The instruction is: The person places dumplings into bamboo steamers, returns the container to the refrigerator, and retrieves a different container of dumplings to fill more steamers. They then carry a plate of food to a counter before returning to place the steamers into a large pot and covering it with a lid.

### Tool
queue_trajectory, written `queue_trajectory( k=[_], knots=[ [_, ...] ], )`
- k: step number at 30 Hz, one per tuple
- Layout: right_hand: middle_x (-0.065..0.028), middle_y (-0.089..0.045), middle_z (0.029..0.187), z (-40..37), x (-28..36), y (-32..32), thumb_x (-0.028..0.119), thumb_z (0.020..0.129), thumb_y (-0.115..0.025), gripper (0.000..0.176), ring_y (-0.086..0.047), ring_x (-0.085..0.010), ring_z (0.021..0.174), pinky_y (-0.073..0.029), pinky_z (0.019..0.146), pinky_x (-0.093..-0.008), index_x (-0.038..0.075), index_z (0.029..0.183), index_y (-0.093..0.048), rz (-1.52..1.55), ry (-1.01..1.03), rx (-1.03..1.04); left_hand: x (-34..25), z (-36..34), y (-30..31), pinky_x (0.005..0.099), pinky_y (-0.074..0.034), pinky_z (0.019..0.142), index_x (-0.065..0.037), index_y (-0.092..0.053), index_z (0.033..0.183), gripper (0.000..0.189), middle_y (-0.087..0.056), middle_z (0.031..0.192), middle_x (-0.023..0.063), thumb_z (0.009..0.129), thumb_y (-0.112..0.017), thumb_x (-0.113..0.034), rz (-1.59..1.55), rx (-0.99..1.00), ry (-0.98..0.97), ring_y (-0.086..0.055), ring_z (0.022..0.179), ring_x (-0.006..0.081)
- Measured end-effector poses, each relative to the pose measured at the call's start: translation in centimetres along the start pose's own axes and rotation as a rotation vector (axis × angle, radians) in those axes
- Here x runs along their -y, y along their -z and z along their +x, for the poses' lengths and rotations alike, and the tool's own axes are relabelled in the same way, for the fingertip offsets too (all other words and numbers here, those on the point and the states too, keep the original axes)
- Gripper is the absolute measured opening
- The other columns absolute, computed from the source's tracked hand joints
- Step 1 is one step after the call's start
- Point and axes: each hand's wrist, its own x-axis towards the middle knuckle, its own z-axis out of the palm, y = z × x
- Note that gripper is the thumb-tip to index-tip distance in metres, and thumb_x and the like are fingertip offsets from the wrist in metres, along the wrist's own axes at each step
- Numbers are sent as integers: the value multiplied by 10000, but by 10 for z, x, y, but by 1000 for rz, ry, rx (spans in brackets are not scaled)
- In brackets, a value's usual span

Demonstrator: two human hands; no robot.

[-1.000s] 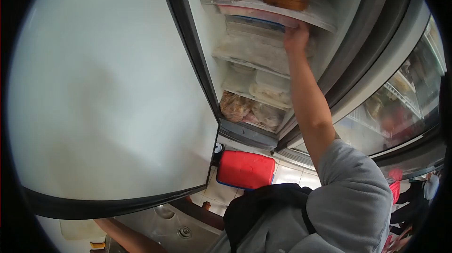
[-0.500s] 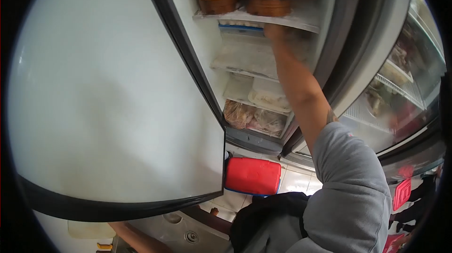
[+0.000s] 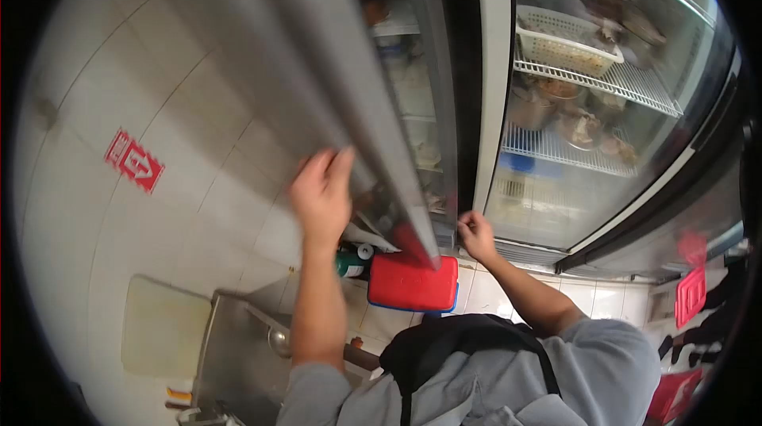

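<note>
The grey freezer door (image 3: 317,69) stands partly open, its edge slanting across the middle of the view. My left hand (image 3: 324,180) is raised against the door's outer side, fingers bent and slightly blurred; whether they grip anything is unclear. My right hand (image 3: 475,234) is beside the dark frame between the two cabinets, with its fingers curled together and what they may hold too small to see. Through the narrow gap, shelves (image 3: 397,28) show inside the freezer.
A red cooler (image 3: 409,283) sits on the tiled floor below the door. On the right, a glass-door fridge holds a white basket (image 3: 567,41) on wire racks. A steel sink counter (image 3: 238,355) is at lower left. Another person's dark-clothed legs (image 3: 710,315) show far right.
The freezer door has swung most of the way towards closed. My right hand has come out of the freezer and down, and my left hand has risen to the door. The view has shifted.
</note>
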Motion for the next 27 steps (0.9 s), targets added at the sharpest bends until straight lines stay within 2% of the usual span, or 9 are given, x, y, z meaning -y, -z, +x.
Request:
queue_trajectory(
  k=[4, 7, 12, 15, 20, 23, 24, 25, 27],
  knots=[
    [-74, -615, 819, -52, -36, 61, 37, 887, -616, 63, -601, -150, 778, -499, 716, -287, 20, 896, -556, -93, -124, -22, 11, 45, -102, 365, -381, 533, 17, -590, 779, 390, -478, 574, 114, 951, -624, -331, -14, -89, -38, -371, 550, 208],
    [-64, -607, 830, -89, -84, 89, 3, 906, -567, 33, -603, -142, 767, -492, 680, -272, 27, 893, -549, -25, -174, 16, -5, 64, -136, 429, -541, 715, -107, -767, 876, 192, -712, 834, 162, 778, -606, -67, 84, -206, -151, -684, 769, 351],
    [-24, -576, 822, -122, -15, 59, 32, 942, -529, 16, -532, -101, 713, -437, 628, -236, 42, 950, -539, 204, -252, 291, -6, 85, -152, 446, -430, 877, -166, -772, 852, 176, -710, 931, 108, 807, -604, -140, 200, -226, 64, -603, 939, 313],
    [-27, -584, 852, -131, 58, 6, 78, 965, -541, 62, -542, -101, 753, -445, 676, -245, 25, 993, -555, 170, -175, 563, 36, 89, -138, 466, -372, 1035, -144, -772, 857, 223, -706, 992, 113, 848, -639, -323, 287, 81, 188, -556, 1123, 293],
    [-26, -590, 858, -150, 92, -45, 81, 962, -567, 69, -554, -108, 753, -451, 686, -258, 29, 1007, -558, 64, -190, 801, 83, -82, 150, 505, -425, 996, -47, -708, 1010, 434, -673, 1050, 172, 875, -622, -450, 254, 142, 224, -570, 1121, 361],
    [-19, -586, 820, -167, 120, -92, 77, 950, -576, 48, -552, -105, 728, -440, 663, -247, 40, 975, -559, 17, -259, 861, 233, -255, 360, 564, -458, 814, -45, -687, 823, 220, -677, 878, 157, 830, -628, -256, 890, 425, 449, -628, 915, 371],
    [-23, -593, 809, -180, 149, -120, 85, 937, -596, 64, -566, -105, 738, -457, 678, -246, 32, 967, -576, -17, -234, 951, 241, -310, 437, 461, -518, 777, -55, -717, 814, 174, -671, 860, 173, 809, -625, -202, 916, 86, 817, -649, 855, 354],
    [-25, -597, 811, -191, 157, -156, 86, 933, -602, 69, -572, -106, 748, -463, 688, -250, 29, 967, -583, -57, -196, 1055, 270, -376, 507, 418, -539, 793, -39, -713, 800, 151, -676, 927, 180, 799, -616, -155, 1212, 197, 757, -658, 893, 345],
    [-29, -604, 814, -218, 179, -240, 88, 925, -616, 80, -585, -108, 768, -476, 708, -257, 23, 966, -595, -125, -96, 1255, 281, -455, 630, 482, -402, 1054, 31, -603, 1237, 403, -559, 1334, 197, 895, -512, -163, 1460, 181, 1018, -519, 1258, 330]
  ],
)
